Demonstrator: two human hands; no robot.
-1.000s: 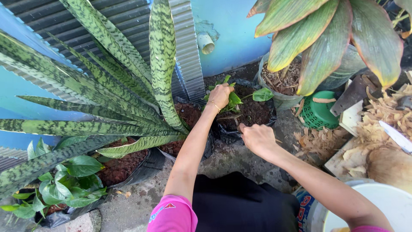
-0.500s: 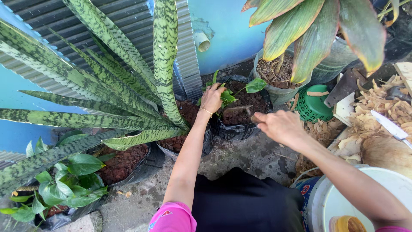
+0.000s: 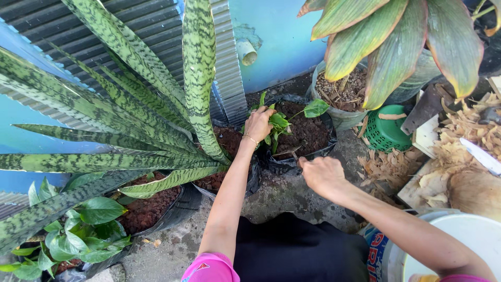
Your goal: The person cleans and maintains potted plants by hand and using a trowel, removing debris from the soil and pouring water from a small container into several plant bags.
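Left hand (image 3: 259, 124) fingers closed around the small green plant (image 3: 277, 123) stems — plant stands in the black bag (image 3: 292, 165) of soil. Right hand (image 3: 322, 175) fingers curled at the bag's near rim, pinching it — just below the plant.

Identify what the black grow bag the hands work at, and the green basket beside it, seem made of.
The black grow bag looks like thin plastic film: glossy, creased, sagging at the rim. The green basket looks like moulded rigid plastic: uniform colour, regular grid of holes.
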